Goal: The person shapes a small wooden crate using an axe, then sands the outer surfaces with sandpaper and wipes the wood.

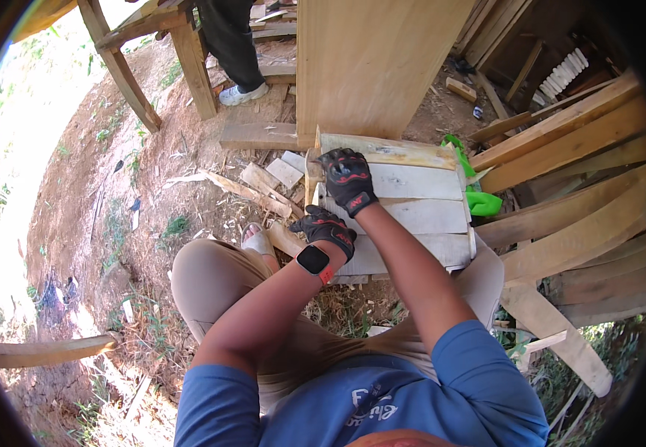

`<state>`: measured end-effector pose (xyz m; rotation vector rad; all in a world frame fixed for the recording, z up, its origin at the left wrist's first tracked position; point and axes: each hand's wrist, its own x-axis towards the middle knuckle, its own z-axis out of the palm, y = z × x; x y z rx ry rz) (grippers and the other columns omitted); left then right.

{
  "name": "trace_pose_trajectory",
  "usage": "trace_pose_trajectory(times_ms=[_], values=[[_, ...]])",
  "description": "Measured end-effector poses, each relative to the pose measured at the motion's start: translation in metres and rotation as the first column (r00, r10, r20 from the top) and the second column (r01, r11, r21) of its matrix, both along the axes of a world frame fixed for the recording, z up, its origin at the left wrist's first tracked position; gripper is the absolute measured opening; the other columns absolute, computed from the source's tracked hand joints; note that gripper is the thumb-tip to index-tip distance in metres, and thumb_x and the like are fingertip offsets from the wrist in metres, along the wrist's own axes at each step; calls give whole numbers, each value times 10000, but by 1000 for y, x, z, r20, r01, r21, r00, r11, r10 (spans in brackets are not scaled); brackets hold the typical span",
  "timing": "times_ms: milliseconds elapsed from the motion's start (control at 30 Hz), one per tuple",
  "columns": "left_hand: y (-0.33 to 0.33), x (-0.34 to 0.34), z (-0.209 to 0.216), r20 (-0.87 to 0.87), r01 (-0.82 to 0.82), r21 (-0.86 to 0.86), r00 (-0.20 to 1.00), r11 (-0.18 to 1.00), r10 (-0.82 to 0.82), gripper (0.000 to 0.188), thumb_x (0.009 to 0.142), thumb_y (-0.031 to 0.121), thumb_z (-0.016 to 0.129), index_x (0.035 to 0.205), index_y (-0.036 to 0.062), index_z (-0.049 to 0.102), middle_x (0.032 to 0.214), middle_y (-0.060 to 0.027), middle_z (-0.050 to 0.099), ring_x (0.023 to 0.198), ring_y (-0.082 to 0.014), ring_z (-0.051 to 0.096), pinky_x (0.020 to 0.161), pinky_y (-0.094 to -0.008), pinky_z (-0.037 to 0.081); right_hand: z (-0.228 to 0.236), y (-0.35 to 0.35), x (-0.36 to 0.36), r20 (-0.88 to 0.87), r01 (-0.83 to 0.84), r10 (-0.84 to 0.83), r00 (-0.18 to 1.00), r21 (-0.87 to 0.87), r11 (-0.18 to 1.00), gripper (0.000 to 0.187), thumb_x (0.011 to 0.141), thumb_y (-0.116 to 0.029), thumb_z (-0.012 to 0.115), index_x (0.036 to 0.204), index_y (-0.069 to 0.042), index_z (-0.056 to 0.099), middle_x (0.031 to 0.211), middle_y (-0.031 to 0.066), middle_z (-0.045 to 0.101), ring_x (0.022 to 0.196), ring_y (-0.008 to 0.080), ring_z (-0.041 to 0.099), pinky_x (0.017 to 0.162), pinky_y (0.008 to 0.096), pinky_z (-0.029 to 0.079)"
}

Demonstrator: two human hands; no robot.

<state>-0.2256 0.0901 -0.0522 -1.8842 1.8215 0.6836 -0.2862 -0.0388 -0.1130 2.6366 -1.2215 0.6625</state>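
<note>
A piece built of pale wooden slats (423, 216) lies in front of my knees, its boards running left to right. My right hand (349, 181), in a black glove with red marks, is closed at the upper left edge of the slats. What its fingers hold is hidden beneath the glove. Nearer to me, my left hand (326, 227), gloved alike, is at the same left edge with its fingers bent and pointing left. Whatever it grips, I cannot make out. A watch with an orange strap (313, 261) is on my left wrist.
A tall plywood panel (371, 67) stands just beyond the slats. Bright green plastic (482, 203) lies at their right, near stacked boards (584, 216). Wood offcuts (263, 182) litter the dirt at left. Another person's leg (233, 48) shows beside a wooden frame (192, 67).
</note>
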Motion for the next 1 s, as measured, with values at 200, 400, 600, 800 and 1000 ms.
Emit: trace_pose_trajectory(times_ms=[200,400,600,800,1000], values=[[11,1,-1,-12,52,-105,999,993,-53,857,1052,648,392,1541,-51,482,1611,-418,320,1371,-589,491,1033,-724,435,11,-27,-158,-120,108,-107,987,3,994,482,844,-22,523,1211,-223,763,1190,109,749,1091,338,685,979,466,532],[20,-1,-10,-3,27,-190,1000,981,-28,903,1043,663,411,1517,-102,479,1609,-430,311,1321,-598,536,1026,-721,442,41,-39,-273,-294,376,-403,867,-144,915,247,883,-125,574,1026,-137,775,908,164,751,859,361,722,785,508,572],[15,0,-1,1,18,-142,1000,990,-18,907,1041,663,423,1537,-96,456,1620,-421,304,1330,-596,533,1038,-709,445,-4,-38,-188,-94,336,-372,924,-268,903,183,864,-166,606,887,-143,786,879,129,749,866,340,716,783,488,558],[13,5,-11,-72,-58,-167,996,984,46,879,1039,656,427,1572,-43,435,1648,-354,328,1451,-540,440,1125,-682,382,-7,13,-7,-140,241,-256,956,-114,964,224,886,-208,587,1002,-112,753,1040,140,707,1075,330,647,917,512,483],[11,5,3,-75,-55,-150,996,987,44,908,1001,686,473,1560,-31,460,1634,-311,390,1468,-484,448,1139,-647,381,2,9,-25,54,13,-13,998,-2,1000,239,892,-214,611,1015,-82,768,1100,129,725,1075,328,659,930,509,498]])
